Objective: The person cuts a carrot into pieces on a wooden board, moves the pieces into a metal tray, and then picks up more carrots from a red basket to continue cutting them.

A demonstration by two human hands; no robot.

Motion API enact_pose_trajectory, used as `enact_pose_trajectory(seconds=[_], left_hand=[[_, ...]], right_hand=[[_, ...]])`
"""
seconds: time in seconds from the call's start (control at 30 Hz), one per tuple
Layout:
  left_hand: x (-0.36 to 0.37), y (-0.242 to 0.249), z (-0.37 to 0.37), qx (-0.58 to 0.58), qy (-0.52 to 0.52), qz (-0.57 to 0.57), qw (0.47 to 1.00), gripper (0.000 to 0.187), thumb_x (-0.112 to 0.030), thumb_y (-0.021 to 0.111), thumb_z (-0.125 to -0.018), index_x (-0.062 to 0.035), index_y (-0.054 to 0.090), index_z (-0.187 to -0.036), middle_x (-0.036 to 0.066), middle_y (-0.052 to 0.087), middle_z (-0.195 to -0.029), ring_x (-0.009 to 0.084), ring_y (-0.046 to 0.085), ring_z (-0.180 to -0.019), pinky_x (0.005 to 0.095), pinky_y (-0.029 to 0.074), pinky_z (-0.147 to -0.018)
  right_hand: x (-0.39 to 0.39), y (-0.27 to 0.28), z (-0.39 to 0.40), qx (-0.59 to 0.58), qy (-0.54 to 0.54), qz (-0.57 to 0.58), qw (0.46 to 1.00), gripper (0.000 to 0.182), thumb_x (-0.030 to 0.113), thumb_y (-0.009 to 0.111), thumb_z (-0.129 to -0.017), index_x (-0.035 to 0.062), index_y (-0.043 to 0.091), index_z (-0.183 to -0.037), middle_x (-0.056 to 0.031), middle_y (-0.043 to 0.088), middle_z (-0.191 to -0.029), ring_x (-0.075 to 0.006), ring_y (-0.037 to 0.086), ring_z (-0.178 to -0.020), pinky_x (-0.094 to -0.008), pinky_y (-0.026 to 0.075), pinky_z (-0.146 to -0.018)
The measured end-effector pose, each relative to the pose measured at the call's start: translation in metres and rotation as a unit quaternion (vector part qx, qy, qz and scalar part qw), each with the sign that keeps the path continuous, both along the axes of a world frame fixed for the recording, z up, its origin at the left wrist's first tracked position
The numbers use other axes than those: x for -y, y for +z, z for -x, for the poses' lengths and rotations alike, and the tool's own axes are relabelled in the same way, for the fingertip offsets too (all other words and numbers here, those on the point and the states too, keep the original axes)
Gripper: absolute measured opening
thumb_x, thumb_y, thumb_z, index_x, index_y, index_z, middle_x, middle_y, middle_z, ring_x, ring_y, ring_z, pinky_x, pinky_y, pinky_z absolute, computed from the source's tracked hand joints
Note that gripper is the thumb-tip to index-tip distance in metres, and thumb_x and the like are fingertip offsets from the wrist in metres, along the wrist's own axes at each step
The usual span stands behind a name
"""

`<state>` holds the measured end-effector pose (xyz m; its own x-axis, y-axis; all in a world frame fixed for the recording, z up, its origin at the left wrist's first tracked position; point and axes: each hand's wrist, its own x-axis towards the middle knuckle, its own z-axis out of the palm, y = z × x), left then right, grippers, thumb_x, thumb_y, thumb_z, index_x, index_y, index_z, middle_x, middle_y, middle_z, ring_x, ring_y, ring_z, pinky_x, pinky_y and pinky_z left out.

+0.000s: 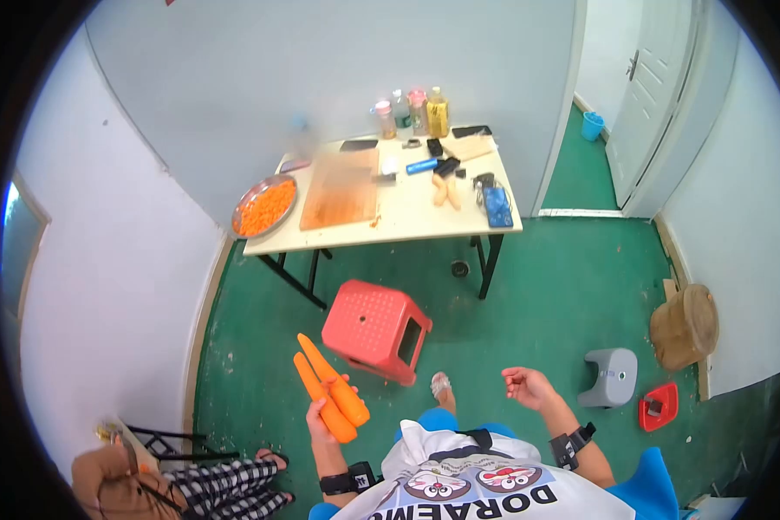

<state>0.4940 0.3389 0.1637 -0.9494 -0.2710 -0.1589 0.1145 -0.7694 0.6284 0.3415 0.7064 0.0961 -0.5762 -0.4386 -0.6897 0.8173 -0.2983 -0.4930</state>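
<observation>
Two peeled carrots (328, 386) lie side by side in my left hand (321, 419), their narrow tips pointing away from me. My fingers are wrapped round their thicker part. To the right, my right hand (529, 387) hangs in the air over the floor with nothing in it, its fingers loosely bent and partly apart. A red plastic stool (368, 316) stands just beyond the carrots. On the table (416, 221) ahead are a metal tray of cut carrot (266, 207) at the left and a wooden cutting board (338, 212), partly blurred.
Bottles (438, 113), a blue phone (497, 206) and pale peeled roots (446, 192) are on the table. A grey stool (617, 377), a red basin (659, 407) and a brown bin (686, 325) stand at right. Another person (130, 485) sits at lower left. A doorway opens at back right.
</observation>
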Motion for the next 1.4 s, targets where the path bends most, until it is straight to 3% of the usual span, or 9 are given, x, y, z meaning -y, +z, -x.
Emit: enact_pose_trajectory(seconds=[0.27, 0.5, 0.67, 0.87, 0.97, 1.03, 1.07, 1.13, 1.4], left_hand=[[0.034, 0.010, 0.185, -0.001, -0.046, 0.011, 0.999, 0.051, -0.026, 0.055, -0.073, -0.0048, 0.045, -0.118, 0.020, 0.045, -0.119, 0.0362, 0.050, -0.104, 0.0525, 0.044, -0.084], [0.044, 0.007, 0.284, 0.000, -0.061, 0.006, 0.998, 0.054, -0.023, 0.056, -0.071, -0.0025, 0.044, -0.120, 0.018, 0.047, -0.118, 0.0328, 0.050, -0.104, 0.0437, 0.043, -0.089], [0.048, 0.027, 0.326, 0.050, 0.026, 0.039, 0.998, 0.051, -0.029, 0.055, -0.073, -0.0065, 0.046, -0.118, 0.022, 0.044, -0.121, 0.0360, 0.052, -0.101, 0.0500, 0.046, -0.082], [0.057, 0.040, 0.347, 0.043, 0.092, 0.044, 0.994, 0.050, -0.031, 0.056, -0.075, -0.0127, 0.047, -0.120, 0.019, 0.042, -0.123, 0.0333, 0.050, -0.102, 0.0503, 0.046, -0.082], [0.055, 0.044, 0.350, 0.048, 0.115, 0.049, 0.991, 0.051, -0.032, 0.056, -0.074, -0.0143, 0.047, -0.121, 0.018, 0.041, -0.125, 0.0329, 0.050, -0.103, 0.0508, 0.046, -0.083], [0.058, 0.046, 0.356, 0.057, 0.117, 0.054, 0.990, 0.051, -0.033, 0.057, -0.074, -0.0148, 0.047, -0.121, 0.018, 0.040, -0.125, 0.0322, 0.049, -0.104, 0.0516, 0.046, -0.082], [0.063, 0.046, 0.360, 0.061, 0.113, 0.063, 0.990, 0.051, -0.033, 0.057, -0.074, -0.0148, 0.047, -0.121, 0.018, 0.040, -0.125, 0.0321, 0.049, -0.104, 0.0513, 0.046, -0.083], [0.076, 0.043, 0.373, 0.069, 0.104, 0.070, 0.990, 0.052, -0.033, 0.057, -0.074, -0.0148, 0.047, -0.121, 0.018, 0.040, -0.126, 0.0319, 0.049, -0.105, 0.0509, 0.046, -0.083], [0.148, 0.017, 0.489, 0.071, 0.021, 0.090, 0.993, 0.052, -0.033, 0.057, -0.074, -0.0131, 0.046, -0.121, 0.018, 0.041, -0.124, 0.0317, 0.049, -0.103, 0.0497, 0.046, -0.082]], right_hand=[[0.043, 0.032, 0.136, -0.066, -0.059, -0.003, 0.996, 0.018, 0.009, 0.039, -0.089, -0.0022, 0.052, -0.093, -0.0078, 0.055, -0.068, -0.0162, 0.052, -0.056, -0.0305, 0.045, -0.053], [0.090, 0.030, 0.262, -0.068, 0.026, -0.030, 0.997, 0.018, 0.012, 0.042, -0.091, -0.0023, 0.052, -0.094, -0.0093, 0.057, -0.068, -0.0148, 0.055, -0.052, -0.0262, 0.046, -0.046], [0.122, 0.035, 0.354, -0.100, 0.112, -0.032, 0.988, 0.023, 0.018, 0.043, -0.091, -0.0021, 0.054, -0.090, -0.0083, 0.058, -0.065, -0.0127, 0.054, -0.049, -0.0243, 0.046, -0.045], [0.190, 0.070, 0.423, -0.170, 0.232, -0.092, 0.953, 0.038, 0.035, 0.046, -0.091, 0.0017, 0.056, -0.074, -0.0024, 0.050, -0.049, -0.0090, 0.039, -0.034, -0.0237, 0.027, -0.031], [0.231, 0.067, 0.434, -0.224, 0.241, -0.121, 0.936, 0.043, 0.040, 0.048, -0.089, 0.0015, 0.055, -0.069, -0.0055, 0.048, -0.047, -0.0129, 0.040, -0.037, -0.0298, 0.033, -0.035], [0.245, 0.067, 0.440, -0.413, 0.298, -0.189, 0.839, 0.043, 0.037, 0.049, -0.087, -0.0010, 0.054, -0.068, -0.0135, 0.051, -0.050, -0.0237, 0.050, -0.043, -0.0383, 0.040, -0.046], [0.248, 0.068, 0.442, -0.409, 0.299, -0.190, 0.841, 0.043, 0.037, 0.049, -0.087, -0.0010, 0.054, -0.068, -0.0135, 0.051, -0.050, -0.0237, 0.050, -0.043, -0.0383, 0.040, -0.046], [0.250, 0.072, 0.441, -0.470, 0.304, -0.215, 0.800, 0.038, 0.033, 0.049, -0.086, -0.0015, 0.055, -0.071, -0.0205, 0.055, -0.059, -0.0351, 0.056, -0.056, -0.0441, 0.043, -0.058], [0.279, 0.037, 0.469, -0.441, 0.171, -0.253, 0.844, 0.033, 0.026, 0.045, -0.089, -0.0013, 0.053, -0.072, -0.0233, 0.057, -0.068, -0.0406, 0.055, -0.067, -0.0470, 0.042, -0.061]])
